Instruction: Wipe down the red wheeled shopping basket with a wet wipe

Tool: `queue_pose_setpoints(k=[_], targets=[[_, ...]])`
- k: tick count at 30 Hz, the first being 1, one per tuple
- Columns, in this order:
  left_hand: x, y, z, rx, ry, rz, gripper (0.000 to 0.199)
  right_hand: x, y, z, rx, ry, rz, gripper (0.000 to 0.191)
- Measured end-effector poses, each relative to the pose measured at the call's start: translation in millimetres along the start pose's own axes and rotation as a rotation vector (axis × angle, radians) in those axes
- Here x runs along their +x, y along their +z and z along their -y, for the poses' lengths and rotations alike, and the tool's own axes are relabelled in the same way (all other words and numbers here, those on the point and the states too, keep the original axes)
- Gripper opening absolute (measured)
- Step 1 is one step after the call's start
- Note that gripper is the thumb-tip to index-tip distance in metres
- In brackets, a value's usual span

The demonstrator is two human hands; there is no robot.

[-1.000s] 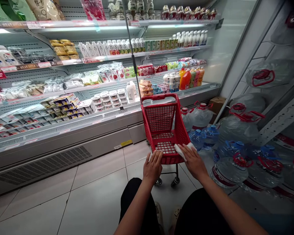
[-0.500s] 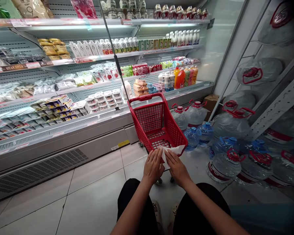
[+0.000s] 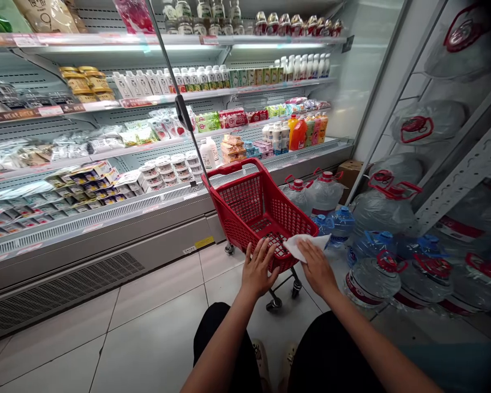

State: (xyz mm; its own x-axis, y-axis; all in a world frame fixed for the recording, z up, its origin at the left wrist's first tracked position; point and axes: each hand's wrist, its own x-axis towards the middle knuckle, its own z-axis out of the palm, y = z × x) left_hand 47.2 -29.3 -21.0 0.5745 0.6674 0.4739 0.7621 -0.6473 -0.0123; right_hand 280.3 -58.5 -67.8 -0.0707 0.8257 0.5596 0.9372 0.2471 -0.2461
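A small red shopping cart [image 3: 234,219] with plastic mesh walls stands in front of my knees, turned at an angle. My left hand [image 3: 257,272] lies with fingers spread on its near rim. Under the fingers of my right hand [image 3: 318,272] is a white wipe [image 3: 295,248], pressed on the cart's near right corner. One end of the wipe sticks out past that corner. The cart's basket holds nothing that I can see. A thin dark pole [image 3: 183,112] rises from the cart's far left side.
An open refrigerated display [image 3: 159,240] with several shelves of dairy goods and drinks runs along the left and back. Large water bottles [image 3: 372,279] with red handles crowd the floor at right, beside a white perforated rack post [image 3: 454,180]. Tiled floor [image 3: 147,338] lies at the lower left.
My hands were together on the wipe; now they are apart. The right hand has carried the wipe right to the corner, while the left lies bare on the rim. The cart has turned slightly.
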Motion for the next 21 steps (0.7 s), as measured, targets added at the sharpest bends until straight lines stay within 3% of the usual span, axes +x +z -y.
queue_pose_setpoints(k=[3, 6, 9, 15, 18, 21], targets=[[-0.3, 6.2, -13.2, 0.022, 0.015, -0.001, 0.080, -9.3, 5.6, 40.1, 0.060, -0.098, 0.003, 0.075], [-1.2, 7.6, -13.0, 0.051, 0.069, -0.006, 0.083, -19.7, 4.4, 54.2, 0.092, -0.129, -0.025, 0.075], [3.3, 3.4, 3.1, 0.087, 0.149, -0.002, 0.080, -26.1, -3.1, 33.7, 0.073, -0.174, 0.005, 0.074], [24.0, -0.3, 45.2, 0.136, -0.003, -0.027, 0.086, -27.9, -16.8, -28.5, 0.014, -0.016, 0.009, 0.068], [29.5, 9.1, 37.8, 0.124, 0.010, -0.036, 0.091, -27.0, -19.5, -30.4, 0.005, 0.110, -0.021, 0.063], [31.7, 20.1, 12.3, 0.122, -0.036, -0.070, 0.092, -25.0, -20.9, -5.3, -0.008, 0.144, -0.059, 0.063]])
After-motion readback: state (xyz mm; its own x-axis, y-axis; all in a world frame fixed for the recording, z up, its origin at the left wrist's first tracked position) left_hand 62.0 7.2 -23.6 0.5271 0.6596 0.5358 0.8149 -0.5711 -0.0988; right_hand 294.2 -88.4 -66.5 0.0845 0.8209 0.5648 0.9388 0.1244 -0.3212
